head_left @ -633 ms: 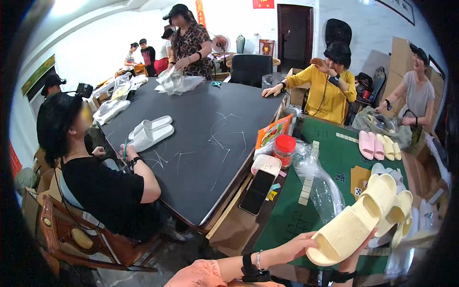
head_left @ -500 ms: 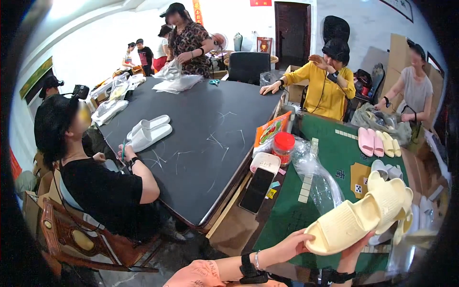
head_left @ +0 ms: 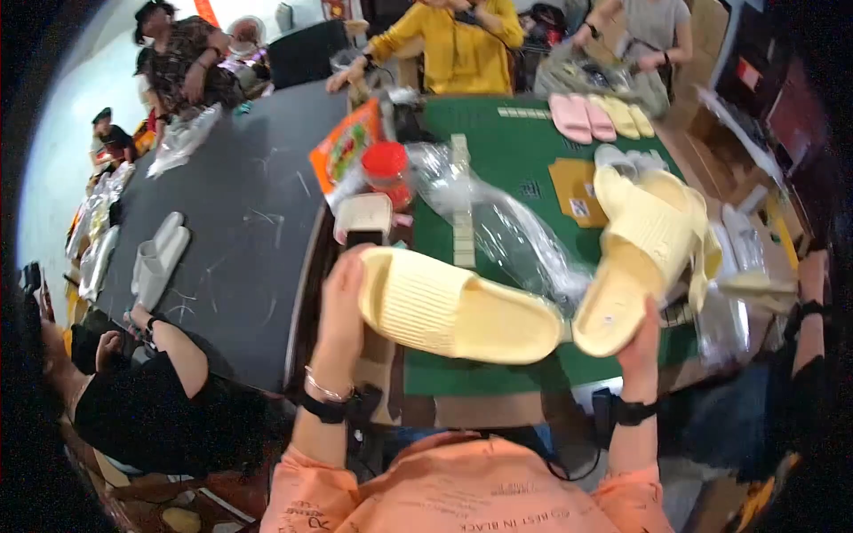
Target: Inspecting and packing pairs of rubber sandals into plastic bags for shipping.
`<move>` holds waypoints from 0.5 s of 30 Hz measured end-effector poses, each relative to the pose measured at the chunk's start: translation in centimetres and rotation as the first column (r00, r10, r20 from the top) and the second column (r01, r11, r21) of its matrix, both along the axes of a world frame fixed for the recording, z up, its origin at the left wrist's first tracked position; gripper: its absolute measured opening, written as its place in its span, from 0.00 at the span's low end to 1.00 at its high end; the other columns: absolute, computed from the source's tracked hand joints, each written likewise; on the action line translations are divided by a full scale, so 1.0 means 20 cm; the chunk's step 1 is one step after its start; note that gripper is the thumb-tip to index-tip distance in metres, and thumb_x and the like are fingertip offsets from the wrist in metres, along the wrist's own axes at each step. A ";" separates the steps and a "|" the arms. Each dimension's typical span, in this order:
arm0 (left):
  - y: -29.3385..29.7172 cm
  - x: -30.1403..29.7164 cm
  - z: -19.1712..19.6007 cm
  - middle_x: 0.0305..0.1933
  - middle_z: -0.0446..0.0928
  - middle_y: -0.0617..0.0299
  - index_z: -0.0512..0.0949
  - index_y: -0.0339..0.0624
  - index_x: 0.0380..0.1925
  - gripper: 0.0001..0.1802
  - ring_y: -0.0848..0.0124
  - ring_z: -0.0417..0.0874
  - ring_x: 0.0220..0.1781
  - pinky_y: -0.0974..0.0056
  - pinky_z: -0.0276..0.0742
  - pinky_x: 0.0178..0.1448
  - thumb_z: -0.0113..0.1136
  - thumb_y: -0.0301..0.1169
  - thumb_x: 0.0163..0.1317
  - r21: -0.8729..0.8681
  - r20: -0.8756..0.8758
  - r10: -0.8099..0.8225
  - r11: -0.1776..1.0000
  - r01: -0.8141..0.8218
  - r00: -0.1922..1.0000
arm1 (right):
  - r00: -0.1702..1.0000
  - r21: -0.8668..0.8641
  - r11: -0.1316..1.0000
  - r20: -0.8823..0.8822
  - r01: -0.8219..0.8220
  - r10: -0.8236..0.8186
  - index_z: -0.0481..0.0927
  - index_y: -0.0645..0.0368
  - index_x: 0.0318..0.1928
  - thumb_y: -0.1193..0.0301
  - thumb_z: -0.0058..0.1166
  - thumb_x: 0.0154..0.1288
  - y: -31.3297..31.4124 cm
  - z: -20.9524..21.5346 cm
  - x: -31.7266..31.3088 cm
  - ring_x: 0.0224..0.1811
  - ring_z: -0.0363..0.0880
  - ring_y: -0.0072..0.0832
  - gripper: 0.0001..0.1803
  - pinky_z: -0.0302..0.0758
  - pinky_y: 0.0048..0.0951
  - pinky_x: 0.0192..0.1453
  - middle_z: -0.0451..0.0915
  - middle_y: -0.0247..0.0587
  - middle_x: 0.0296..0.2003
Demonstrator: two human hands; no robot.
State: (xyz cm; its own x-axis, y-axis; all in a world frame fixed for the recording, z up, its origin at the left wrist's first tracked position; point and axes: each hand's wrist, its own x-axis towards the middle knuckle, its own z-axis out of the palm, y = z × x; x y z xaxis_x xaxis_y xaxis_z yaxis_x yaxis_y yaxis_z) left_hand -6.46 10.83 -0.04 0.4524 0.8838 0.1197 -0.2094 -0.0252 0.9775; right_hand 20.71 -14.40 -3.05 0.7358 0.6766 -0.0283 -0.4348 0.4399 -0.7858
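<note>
My left hand (head_left: 340,298) grips a pale yellow slide slipper (head_left: 413,298) by its toe end, the ribbed strap facing up and the heel pointing right. My right hand (head_left: 638,339) is closed on the heel of a second pale yellow slipper (head_left: 617,298), whose strap end points away from me. More pale yellow slipper parts show behind that one; I cannot tell how many there are. The two heels are close together over the green table (head_left: 444,364). A crumpled clear plastic bag (head_left: 511,222) lies beyond them.
Pink slippers (head_left: 582,117), yellow slippers (head_left: 622,115) and grey slippers (head_left: 631,160) line the right. A red-lidded jar (head_left: 385,164) and an orange packet (head_left: 346,147) stand left. White slippers (head_left: 162,258) rest on the dark table (head_left: 240,204). Several people surround the tables.
The yellow slippers, held together before, are now apart, one in each hand. My left hand has moved left with its slipper. The view has turned right and down.
</note>
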 end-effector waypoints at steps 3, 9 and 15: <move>0.12 0.05 0.04 0.37 0.76 0.62 0.73 0.34 0.44 0.15 0.77 0.76 0.39 0.72 0.71 0.44 0.44 0.33 0.66 0.083 -0.245 -0.151 0.981 0.176 0.958 | 0.996 -0.303 0.951 -0.078 -0.068 0.046 0.70 0.66 0.49 0.62 0.43 0.64 0.02 -0.03 -0.08 0.42 0.77 0.28 0.21 0.74 0.26 0.46 0.76 0.42 0.44; 0.20 0.38 -0.14 0.31 0.77 0.59 0.76 0.31 0.36 0.16 0.75 0.75 0.35 0.69 0.71 0.41 0.53 0.36 0.60 0.214 -0.545 -0.284 0.862 0.458 0.789 | 0.958 -0.452 0.845 -0.121 -0.286 0.260 0.73 0.67 0.46 0.61 0.48 0.63 0.09 -0.18 -0.21 0.36 0.77 0.21 0.20 0.73 0.21 0.40 0.79 0.38 0.38; 0.23 0.54 -0.35 0.34 0.75 0.59 0.72 0.34 0.43 0.15 0.72 0.75 0.36 0.68 0.70 0.41 0.53 0.32 0.59 0.300 -0.584 -0.168 0.865 0.403 0.794 | 0.930 -0.550 0.818 0.186 -0.168 0.316 0.65 0.70 0.54 0.64 0.47 0.65 0.13 -0.35 -0.22 0.41 0.75 0.23 0.24 0.72 0.23 0.44 0.76 0.43 0.41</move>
